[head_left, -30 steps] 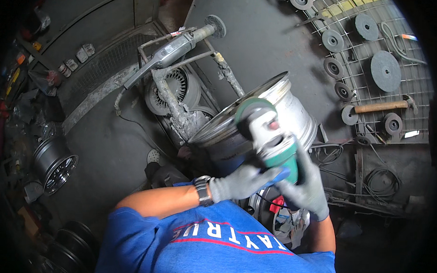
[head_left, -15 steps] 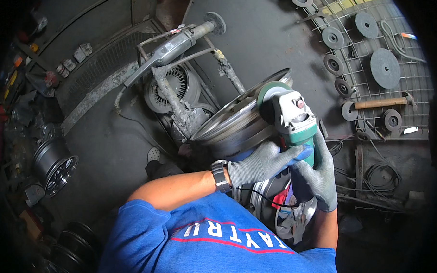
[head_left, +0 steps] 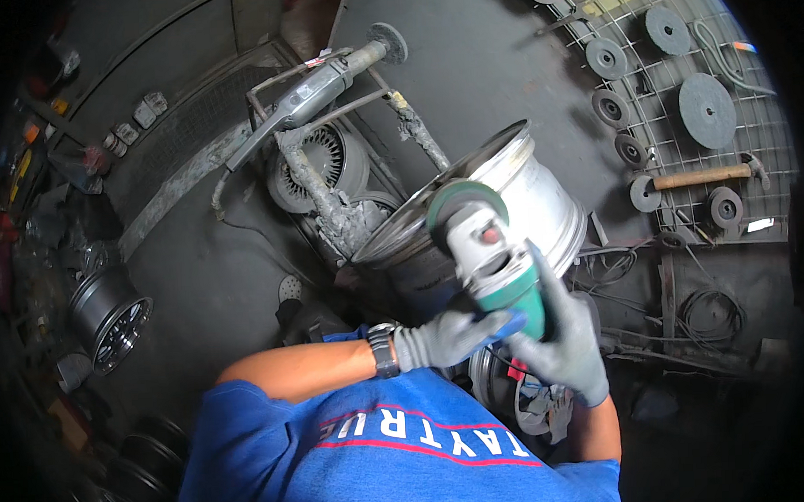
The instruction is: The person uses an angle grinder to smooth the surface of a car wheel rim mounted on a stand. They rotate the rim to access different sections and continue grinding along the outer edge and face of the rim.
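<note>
From far away, I have my gloved left hand (head_left: 449, 338) and gloved right hand (head_left: 567, 351) both curled around the green grinder (head_left: 508, 290). Its round disc (head_left: 461, 196) is in front of the big silver wheel (head_left: 542, 202); I cannot tell if they touch.

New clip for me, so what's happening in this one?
A person in gloves holds a green and white angle grinder with the left hand and right hand. Its disc is over a metal wheel rim; whether they touch is hard to tell. A larger grey grinder rests on a metal frame, and spare discs hang on a wire mesh at right.
</note>
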Tool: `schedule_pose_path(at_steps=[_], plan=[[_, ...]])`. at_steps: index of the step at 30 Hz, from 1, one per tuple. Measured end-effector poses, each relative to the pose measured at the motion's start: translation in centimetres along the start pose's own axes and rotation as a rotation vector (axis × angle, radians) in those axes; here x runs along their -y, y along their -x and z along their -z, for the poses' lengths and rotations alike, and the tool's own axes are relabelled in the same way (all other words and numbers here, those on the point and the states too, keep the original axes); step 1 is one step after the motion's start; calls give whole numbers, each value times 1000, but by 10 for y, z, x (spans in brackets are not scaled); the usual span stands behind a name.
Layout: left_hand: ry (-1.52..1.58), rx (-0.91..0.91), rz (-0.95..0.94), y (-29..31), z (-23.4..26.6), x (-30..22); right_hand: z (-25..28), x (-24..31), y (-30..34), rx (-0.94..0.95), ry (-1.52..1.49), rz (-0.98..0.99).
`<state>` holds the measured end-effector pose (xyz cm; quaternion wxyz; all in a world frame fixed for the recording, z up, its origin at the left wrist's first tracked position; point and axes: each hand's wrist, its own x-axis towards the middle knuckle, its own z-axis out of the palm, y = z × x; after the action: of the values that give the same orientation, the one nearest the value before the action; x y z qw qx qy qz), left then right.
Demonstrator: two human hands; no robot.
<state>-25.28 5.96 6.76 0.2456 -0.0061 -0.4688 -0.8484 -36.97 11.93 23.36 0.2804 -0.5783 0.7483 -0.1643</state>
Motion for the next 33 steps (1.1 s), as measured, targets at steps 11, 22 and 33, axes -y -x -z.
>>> schedule_pose_path(at_steps=[11, 22, 33], plan=[[1, 29, 110, -30, 2, -34, 8, -12, -2, -116, -184, -86], [-42, -32, -104, -30, -9, -6, 26, -17, -9, -42, -55, 23], [-136, -19, 8, -66, -8, -21, 42, -42, -14, -125, -192, 16]])
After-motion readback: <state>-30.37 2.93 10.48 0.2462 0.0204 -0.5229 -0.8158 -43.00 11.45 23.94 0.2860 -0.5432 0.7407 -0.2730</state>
